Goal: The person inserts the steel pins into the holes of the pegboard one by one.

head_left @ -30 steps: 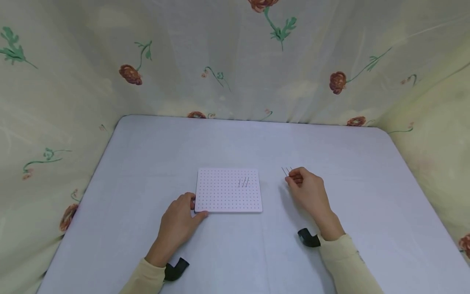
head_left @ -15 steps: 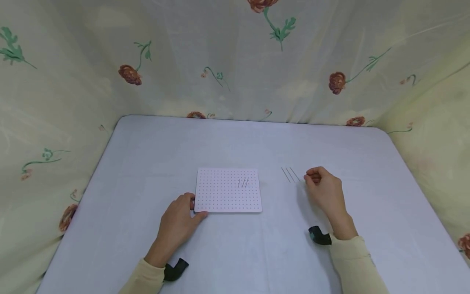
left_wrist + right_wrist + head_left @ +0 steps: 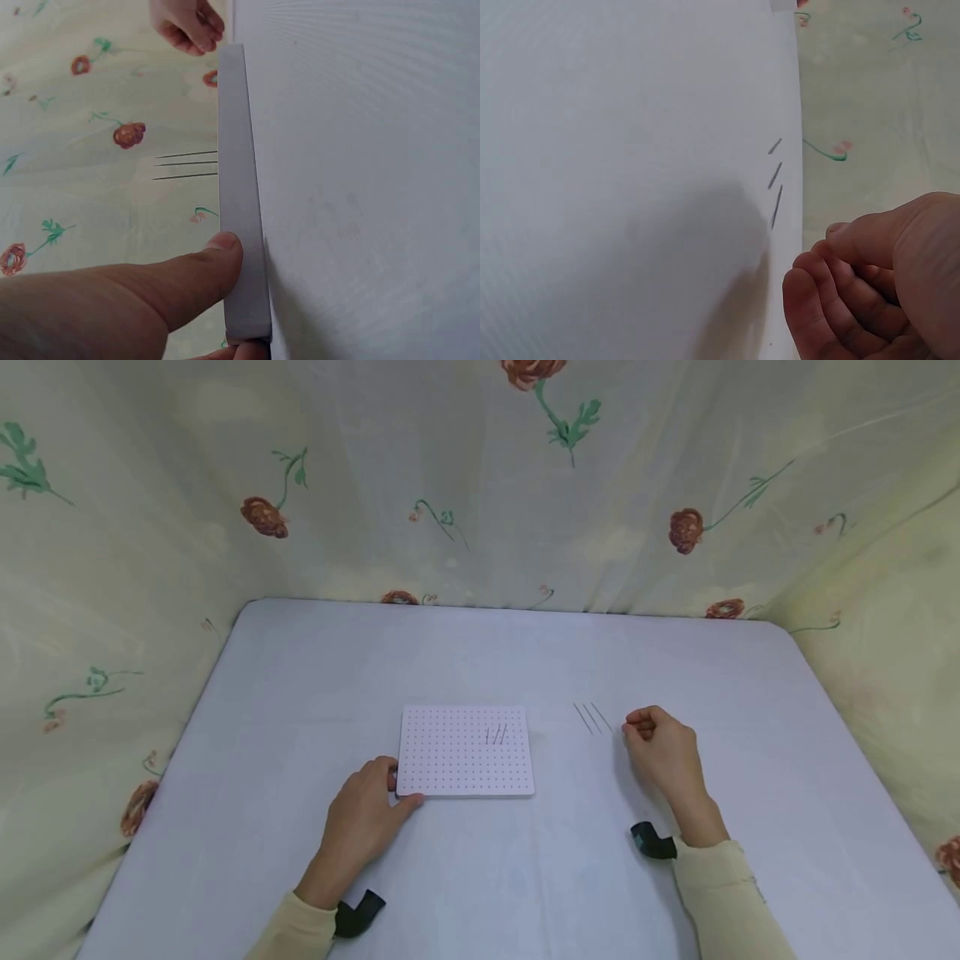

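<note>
A white perforated pegboard point(image 3: 450, 772) lies flat on the table. Three thin dark pins point(image 3: 186, 163) stand up from its holes, towards the right of the board in the head view. My left hand point(image 3: 363, 814) grips the board's near left corner, thumb on the front edge and fingers at the left side. Three more thin dark pins point(image 3: 592, 719) lie side by side on the cloth, right of the board. Just right of these, my right hand point(image 3: 666, 756) hovers over its shadow. Its fingers are loosely curled, thumb near the fingertips, with nothing visible between them.
A white cloth covers the table point(image 3: 435, 652), which has rounded far corners. A curtain point(image 3: 480, 460) with a flower print hangs behind it and at both sides. Black angled pieces point(image 3: 360, 914) sit at both wrists beside the pale sleeves.
My right hand has moved right, off the loose pins, leaving all three in sight, and then stayed there. The left hand and pegboard have kept their places.
</note>
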Tool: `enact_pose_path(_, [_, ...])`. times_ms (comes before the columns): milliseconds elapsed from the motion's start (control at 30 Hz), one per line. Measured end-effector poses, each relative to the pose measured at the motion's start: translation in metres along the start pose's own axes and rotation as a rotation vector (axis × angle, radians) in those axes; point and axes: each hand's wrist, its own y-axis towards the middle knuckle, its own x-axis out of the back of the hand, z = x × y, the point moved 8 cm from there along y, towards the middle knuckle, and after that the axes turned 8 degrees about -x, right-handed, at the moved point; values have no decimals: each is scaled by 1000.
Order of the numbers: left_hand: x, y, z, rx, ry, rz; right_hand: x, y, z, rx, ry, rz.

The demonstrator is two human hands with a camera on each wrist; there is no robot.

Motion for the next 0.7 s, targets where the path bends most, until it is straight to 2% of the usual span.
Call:
enact_pose_path(133, [0, -1, 0, 7, 7, -2, -6, 0, 0, -7, 5, 23])
enact_pose_path(333, [-2, 2, -3, 0, 3, 1, -6, 1, -3, -20, -4, 3])
enact_pose_path(700, [-1, 1, -1, 2, 14, -11, -13, 3, 1, -35, -19, 12])
